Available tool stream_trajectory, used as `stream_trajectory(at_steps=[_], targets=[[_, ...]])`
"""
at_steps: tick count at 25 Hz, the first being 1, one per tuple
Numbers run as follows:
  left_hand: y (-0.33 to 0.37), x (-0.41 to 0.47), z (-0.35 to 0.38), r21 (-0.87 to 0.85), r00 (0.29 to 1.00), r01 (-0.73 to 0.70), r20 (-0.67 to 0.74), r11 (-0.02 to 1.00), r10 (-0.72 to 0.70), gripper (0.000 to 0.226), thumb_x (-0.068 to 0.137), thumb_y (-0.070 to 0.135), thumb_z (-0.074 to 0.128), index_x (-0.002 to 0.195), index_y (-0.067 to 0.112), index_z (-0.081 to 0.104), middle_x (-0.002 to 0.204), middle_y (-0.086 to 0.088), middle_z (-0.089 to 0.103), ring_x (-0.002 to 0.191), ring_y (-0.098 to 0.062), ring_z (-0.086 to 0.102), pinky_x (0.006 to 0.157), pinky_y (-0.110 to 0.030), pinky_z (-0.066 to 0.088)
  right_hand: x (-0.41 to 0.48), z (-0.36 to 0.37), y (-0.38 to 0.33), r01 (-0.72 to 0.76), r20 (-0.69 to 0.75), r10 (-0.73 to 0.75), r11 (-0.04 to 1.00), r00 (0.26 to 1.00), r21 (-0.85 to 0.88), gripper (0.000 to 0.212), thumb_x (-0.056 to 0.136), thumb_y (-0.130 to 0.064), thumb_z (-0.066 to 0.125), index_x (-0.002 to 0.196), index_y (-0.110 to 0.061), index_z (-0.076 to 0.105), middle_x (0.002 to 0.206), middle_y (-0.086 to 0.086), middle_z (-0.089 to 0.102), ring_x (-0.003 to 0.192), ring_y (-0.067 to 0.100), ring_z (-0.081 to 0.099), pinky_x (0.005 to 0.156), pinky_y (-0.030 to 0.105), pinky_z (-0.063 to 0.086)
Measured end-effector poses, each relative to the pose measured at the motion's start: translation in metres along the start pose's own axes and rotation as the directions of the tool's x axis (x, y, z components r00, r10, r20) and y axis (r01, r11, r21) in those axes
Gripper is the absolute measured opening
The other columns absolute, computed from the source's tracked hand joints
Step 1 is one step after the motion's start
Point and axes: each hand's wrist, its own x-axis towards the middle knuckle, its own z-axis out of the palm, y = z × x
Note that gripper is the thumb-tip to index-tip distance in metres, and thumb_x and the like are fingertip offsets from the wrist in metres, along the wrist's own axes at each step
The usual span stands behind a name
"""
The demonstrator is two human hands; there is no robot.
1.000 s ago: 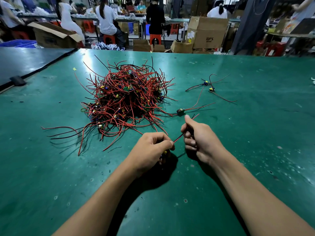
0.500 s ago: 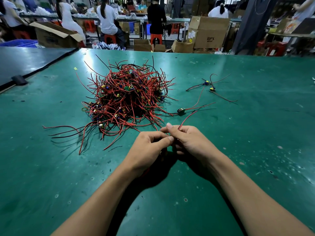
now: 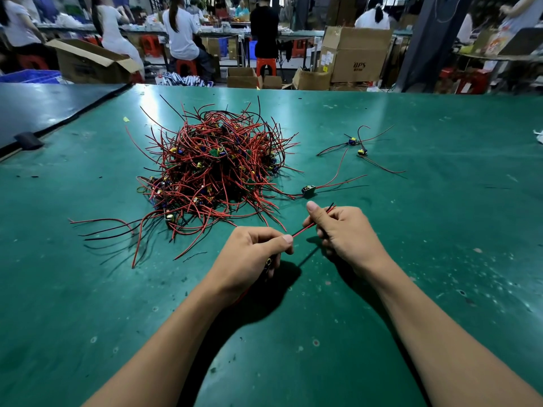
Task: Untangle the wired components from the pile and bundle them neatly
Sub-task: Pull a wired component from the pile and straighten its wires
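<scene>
A tangled pile (image 3: 216,168) of red and black wires with small yellow, blue and green parts lies on the green table (image 3: 440,230). In front of it, my left hand (image 3: 249,257) grips a wired component, most of it hidden in the fist. Its red and black wire pair (image 3: 304,229) stretches taut to my right hand (image 3: 342,233), which pinches the wires near their free ends. One separated component (image 3: 308,190) lies just beyond my right hand. Two more components (image 3: 357,146) lie further right.
A darker table (image 3: 44,107) adjoins on the left, with a black clip (image 3: 28,141) at the seam. Cardboard boxes (image 3: 355,54) and several people at benches fill the background beyond the far edge. A white scrap (image 3: 539,136) sits at the right edge.
My hands, touching half a second ago, have moved apart. The right hand slid up and right along the wire pair, which now runs straight between the hands. The pile has not moved.
</scene>
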Motion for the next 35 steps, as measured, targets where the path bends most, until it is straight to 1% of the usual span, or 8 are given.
stream_trajectory(at_steps=[7, 12, 18, 22, 25, 29, 32, 35], targets=[[-0.001, 0.003, -0.005, -0.036, 1.000, 0.007, 0.026, 0.999, -0.006, 0.023, 0.088, 0.020, 0.066, 0.074, 0.002, 0.070, 0.051, -0.006, 0.051, 0.042, -0.016, 0.043, 0.043, -0.020, 0.036, 0.000, -0.003, -0.019, -0.330, 0.255, 0.223, 0.774, 0.941, 0.541, 0.059, 0.103, -0.049, 0.042, 0.062, -0.010, 0.060, 0.047, -0.005, 0.031, 0.030, 0.003, 0.020, 0.031, 0.011, 0.014], [-0.001, 0.003, -0.005, -0.085, 0.997, 0.021, 0.071, 0.996, -0.015, 0.024, 0.083, 0.025, 0.068, 0.076, 0.002, 0.072, 0.051, -0.007, 0.051, 0.044, -0.017, 0.044, 0.044, -0.021, 0.036, -0.003, -0.012, -0.024, -0.466, 0.470, 0.183, 0.649, 0.863, 0.602, 0.050, 0.096, -0.045, 0.049, 0.055, -0.016, 0.055, 0.054, -0.006, 0.031, 0.033, 0.005, 0.013, 0.037, 0.014, 0.009], [0.000, 0.007, -0.003, -0.227, 0.989, 0.072, -0.109, 0.971, -0.098, 0.028, 0.094, 0.027, 0.061, 0.090, 0.002, 0.071, 0.064, -0.009, 0.059, 0.050, -0.018, 0.055, 0.047, -0.024, 0.046, -0.002, -0.007, -0.021, -0.406, 0.318, 0.266, 0.725, 0.910, 0.556, 0.068, 0.077, -0.065, 0.061, 0.116, -0.009, 0.065, 0.061, -0.007, 0.036, 0.036, 0.002, 0.025, 0.033, 0.015, 0.020], [0.004, 0.013, -0.003, -0.517, 0.972, 0.141, -0.091, 0.844, -0.218, 0.053, 0.098, 0.050, 0.042, 0.112, 0.003, 0.062, 0.091, -0.014, 0.070, 0.076, -0.023, 0.070, 0.073, -0.033, 0.060, -0.011, 0.012, -0.016, -0.236, 0.117, 0.207, 0.892, 0.971, 0.384, 0.040, 0.086, -0.053, 0.068, 0.100, -0.015, 0.064, 0.066, -0.004, 0.047, 0.042, 0.007, 0.035, 0.040, 0.019, 0.026], [0.005, 0.014, -0.007, -0.544, 0.976, 0.195, 0.020, 0.816, -0.219, 0.069, 0.096, 0.063, 0.027, 0.124, 0.008, 0.057, 0.114, -0.014, 0.069, 0.102, -0.025, 0.067, 0.095, -0.039, 0.053, -0.025, 0.032, -0.013, 0.056, 0.030, -0.058, 0.997, 0.998, 0.055, 0.027, 0.082, -0.042, 0.079, 0.088, -0.020, 0.065, 0.076, -0.005, 0.064, 0.052, 0.004, 0.051, 0.048, 0.020, 0.039], [0.004, 0.012, -0.006, -0.503, 0.974, 0.228, 0.110, 0.834, -0.200, 0.079, 0.093, 0.069, 0.019, 0.135, 0.011, 0.052, 0.121, -0.007, 0.068, 0.108, -0.020, 0.064, 0.099, -0.035, 0.045, -0.035, 0.048, -0.008, 0.408, 0.056, -0.423, 0.820, 0.905, -0.401, 0.024, 0.079, -0.022, 0.081, 0.098, -0.020, 0.066, 0.097, -0.004, 0.061, 0.088, 0.007, 0.059, 0.083, 0.017, 0.046], [0.004, 0.012, -0.003, -0.470, 0.973, 0.219, 0.036, 0.855, -0.229, 0.073, 0.094, 0.066, 0.025, 0.131, 0.012, 0.056, 0.125, -0.005, 0.066, 0.115, -0.021, 0.063, 0.100, -0.033, 0.048, -0.035, 0.042, -0.012, 0.383, 0.017, -0.435, 0.771, 0.900, -0.508, 0.016, 0.081, -0.020, 0.074, 0.094, -0.022, 0.065, 0.093, -0.004, 0.059, 0.086, 0.013, 0.058, 0.083, 0.029, 0.048], [0.004, 0.012, -0.002, -0.484, 0.965, 0.178, -0.087, 0.857, -0.249, 0.064, 0.097, 0.058, 0.033, 0.121, 0.005, 0.061, 0.124, -0.013, 0.064, 0.110, -0.027, 0.065, 0.091, -0.037, 0.056, -0.032, 0.027, -0.019, 0.125, -0.058, -0.227, 0.712, 0.972, -0.691, 0.013, 0.080, -0.025, 0.067, 0.089, -0.024, 0.058, 0.097, -0.002, 0.056, 0.093, 0.022, 0.057, 0.082, 0.035, 0.047]])
